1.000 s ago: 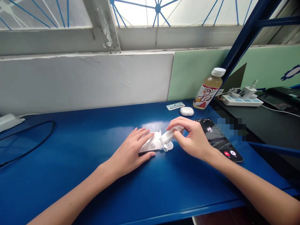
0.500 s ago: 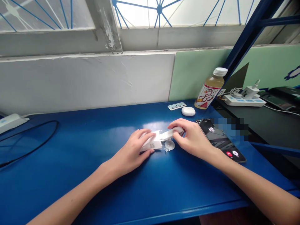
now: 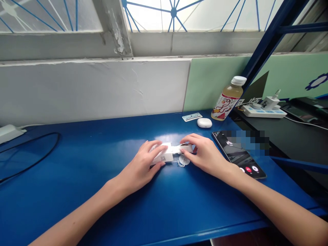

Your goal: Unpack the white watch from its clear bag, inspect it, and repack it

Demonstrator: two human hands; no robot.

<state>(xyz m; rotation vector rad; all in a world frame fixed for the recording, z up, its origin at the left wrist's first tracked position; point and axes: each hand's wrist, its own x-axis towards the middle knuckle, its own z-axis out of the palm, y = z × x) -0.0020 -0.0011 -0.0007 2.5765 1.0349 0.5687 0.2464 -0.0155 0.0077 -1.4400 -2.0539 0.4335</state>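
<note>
On the blue desk lies a small white box (image 3: 167,157) with a printed square code on its near side. My left hand (image 3: 143,161) is closed around its left end, thumb at the near edge and fingers over the top. My right hand (image 3: 206,152) pinches a narrow white box-like piece (image 3: 187,148), lined up with the box's right end; whether the two are joined is unclear. Something dark shows at the piece's top edge, partly behind my fingers. Just below it rests a round whitish disc (image 3: 184,160) with small clear bits beside it.
Right of my hand lies a phone (image 3: 238,155) with a lit call screen. Behind are a white earbud case (image 3: 204,123), a printed card (image 3: 192,117) and a drink bottle (image 3: 227,100). A power strip (image 3: 265,111) sits far right; a black cable (image 3: 48,152) loops at left.
My right hand has shifted slightly left and levelled the white piece, which was tilted upward to the right. My left hand keeps its hold on the box. The view has moved slightly.
</note>
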